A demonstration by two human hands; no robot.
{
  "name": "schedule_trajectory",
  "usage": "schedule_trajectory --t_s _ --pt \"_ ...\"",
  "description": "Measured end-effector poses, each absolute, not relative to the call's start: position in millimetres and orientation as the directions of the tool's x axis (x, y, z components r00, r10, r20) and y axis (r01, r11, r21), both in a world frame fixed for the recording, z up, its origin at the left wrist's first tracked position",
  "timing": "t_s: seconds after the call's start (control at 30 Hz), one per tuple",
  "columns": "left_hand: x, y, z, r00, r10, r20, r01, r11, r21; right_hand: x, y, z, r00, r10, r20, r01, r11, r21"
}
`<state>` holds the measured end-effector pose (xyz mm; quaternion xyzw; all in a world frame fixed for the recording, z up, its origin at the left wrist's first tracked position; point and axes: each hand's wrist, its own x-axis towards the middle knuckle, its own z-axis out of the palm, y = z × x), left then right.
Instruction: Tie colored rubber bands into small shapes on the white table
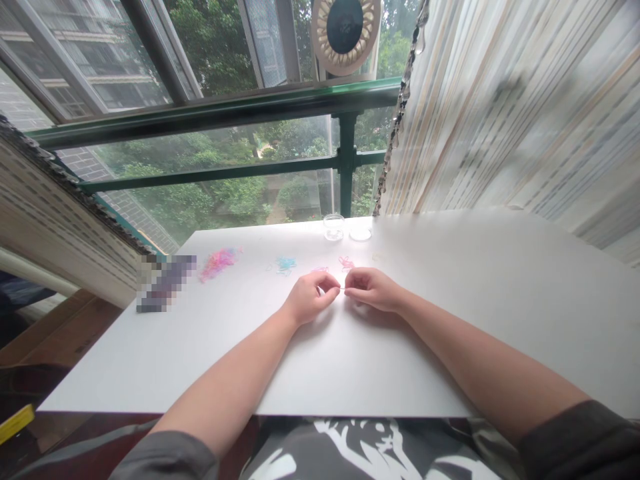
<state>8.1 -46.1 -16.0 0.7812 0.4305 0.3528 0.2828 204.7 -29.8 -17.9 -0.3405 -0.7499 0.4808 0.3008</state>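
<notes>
My left hand (311, 297) and my right hand (371, 289) rest on the white table (450, 320), fingertips pinched and nearly touching each other. Something tiny is held between them; it is too small to name. Just beyond the hands lie small loose rubber bands: a pink cluster (346, 263), a pale one (320, 270) by my left fingers, and a blue cluster (285, 265). A larger pile of pink bands (218, 263) lies further left.
A small clear cup (333, 227) and a round clear lid (361, 233) stand at the table's far edge. A blurred dark object (165, 283) lies at the left. Behind are a green railing (215, 113), window glass and a striped curtain (515, 107) at right.
</notes>
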Motion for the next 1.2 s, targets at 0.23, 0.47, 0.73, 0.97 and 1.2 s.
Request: schedule_trajectory --t_s 0.23,0.47,0.73,0.97,1.2 --pt "9.1 -48.1 -15.5 0.44 0.859 0.263 0.448 -0.464 0.764 204.3 -29.8 -17.4 -0.597 0.787 0.152 0.209 0.336 -0.918" --pt "9.1 -48.4 -14.5 0.448 0.856 0.26 0.443 -0.465 0.767 204.4 -30.1 -18.5 -0.593 0.793 0.14 0.218 0.325 -0.92" --pt "8.5 -47.6 -14.3 0.472 0.845 0.252 0.438 -0.473 0.764 204.3 -30.5 -16.6 -0.594 0.789 0.159 0.233 0.358 -0.904" --pt "7.7 -46.8 -15.8 0.478 0.841 0.254 0.424 -0.474 0.772 204.2 -30.7 -16.1 -0.596 0.788 0.154 0.238 0.357 -0.903" --pt "8.9 -46.8 -16.3 0.461 0.842 0.278 0.401 -0.478 0.782 203.8 -31.4 -15.5 -0.6 0.787 0.143 0.243 0.349 -0.905"
